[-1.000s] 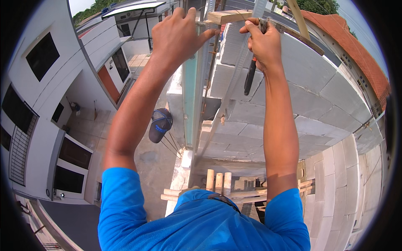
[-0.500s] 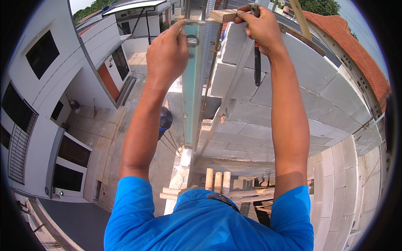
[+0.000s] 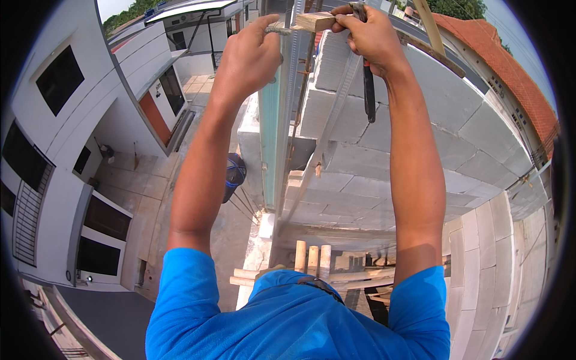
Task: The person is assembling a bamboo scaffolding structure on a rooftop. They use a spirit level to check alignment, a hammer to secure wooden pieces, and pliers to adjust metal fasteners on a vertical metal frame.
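Observation:
A long teal bar (image 3: 270, 150) with glossy edges stands upright in front of me, beside a pale perforated metal strip (image 3: 293, 60). My left hand (image 3: 247, 60) is at the bar's top end, index finger reaching across it and thumb bent over its face; the remaining fingers are hidden. With my right hand (image 3: 375, 39) I pinch a short wooden block (image 3: 315, 22) whose free end is close to the strip. The same hand keeps hold of a pair of pliers (image 3: 368, 90), its dark handle hanging down below the palm.
To the right rises a grey block wall (image 3: 414, 138), with a slanted metal strip (image 3: 336, 114) against it. Wooden poles (image 3: 312, 258) lie below my chest. A dark blue cap (image 3: 235, 171) shows beyond my left forearm. White houses (image 3: 102, 114) stand across the paved yard.
My left hand has shifted right over the bar's top, covering the dark ring seen there before. The wooden block in my right hand has moved slightly left.

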{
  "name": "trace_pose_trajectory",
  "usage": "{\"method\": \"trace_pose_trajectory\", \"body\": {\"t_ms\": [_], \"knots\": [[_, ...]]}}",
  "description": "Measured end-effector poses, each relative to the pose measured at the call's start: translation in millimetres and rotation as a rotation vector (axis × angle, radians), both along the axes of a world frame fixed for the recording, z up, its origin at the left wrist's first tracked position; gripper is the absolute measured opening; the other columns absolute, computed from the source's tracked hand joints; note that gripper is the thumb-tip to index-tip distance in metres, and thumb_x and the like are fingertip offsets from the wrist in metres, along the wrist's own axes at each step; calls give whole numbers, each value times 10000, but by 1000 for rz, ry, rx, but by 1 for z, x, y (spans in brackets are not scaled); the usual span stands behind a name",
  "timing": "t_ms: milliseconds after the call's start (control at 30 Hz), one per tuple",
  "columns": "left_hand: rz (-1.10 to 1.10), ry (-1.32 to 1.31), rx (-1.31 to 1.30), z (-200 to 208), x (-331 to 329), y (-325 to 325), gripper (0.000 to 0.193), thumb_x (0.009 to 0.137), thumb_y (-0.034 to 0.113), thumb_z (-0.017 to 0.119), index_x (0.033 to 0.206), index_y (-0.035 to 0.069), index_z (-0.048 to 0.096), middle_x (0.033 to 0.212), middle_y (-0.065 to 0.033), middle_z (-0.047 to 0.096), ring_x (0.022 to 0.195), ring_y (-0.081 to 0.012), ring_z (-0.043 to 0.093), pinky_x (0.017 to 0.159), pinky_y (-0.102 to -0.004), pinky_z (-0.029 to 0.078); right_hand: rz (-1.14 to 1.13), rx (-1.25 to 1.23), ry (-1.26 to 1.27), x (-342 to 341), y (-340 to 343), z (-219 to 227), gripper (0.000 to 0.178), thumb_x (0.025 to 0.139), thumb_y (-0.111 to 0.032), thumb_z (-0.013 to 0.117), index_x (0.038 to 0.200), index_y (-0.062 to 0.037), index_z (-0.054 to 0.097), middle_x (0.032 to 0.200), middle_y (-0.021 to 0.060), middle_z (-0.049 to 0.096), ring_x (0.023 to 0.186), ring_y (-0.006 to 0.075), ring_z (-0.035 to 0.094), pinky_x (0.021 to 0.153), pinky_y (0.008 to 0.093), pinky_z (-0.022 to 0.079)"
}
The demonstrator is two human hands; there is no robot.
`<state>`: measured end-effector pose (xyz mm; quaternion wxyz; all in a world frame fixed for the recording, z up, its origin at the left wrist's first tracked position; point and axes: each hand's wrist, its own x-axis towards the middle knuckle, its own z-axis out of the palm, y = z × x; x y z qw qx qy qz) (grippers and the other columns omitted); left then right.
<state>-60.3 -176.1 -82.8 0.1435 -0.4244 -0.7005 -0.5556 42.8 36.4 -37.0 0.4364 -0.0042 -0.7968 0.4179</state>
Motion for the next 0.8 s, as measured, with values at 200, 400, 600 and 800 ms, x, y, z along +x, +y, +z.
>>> {"method": "trace_pose_trajectory", "body": {"t_ms": [200,400,600,800], "knots": [[38,114,-7,-1,-19,12,615,934,280,695,1422,-75,576,805,-115,708,704,-181,739,676,-345,597,-15,37,-84,15,-18,16,173,955,-102,629,1065,12,698,883,100,717,663,121,583,573,271,448],[208,259,-89,5,-5,27,956,852,605,840,1437,-98,560,749,-126,678,680,-202,740,590,-338,592,57,-63,-206,9,-1,23,214,968,-125,635,1138,-4,684,890,84,710,578,95,509,487,262,400],[280,330,-118,-2,-13,35,946,847,723,772,1353,-69,668,903,-269,753,734,-269,782,597,-389,613,31,-51,-186,30,-24,19,222,970,-121,627,1144,11,672,917,107,716,615,144,606,500,295,467],[364,546,30,-13,-20,44,905,881,725,723,1345,-51,680,977,-293,767,791,-304,797,672,-439,633,10,-145,-25,38,-4,-26,268,1013,-197,679,1202,-8,676,907,77,771,568,47,527,505,221,414]]}}
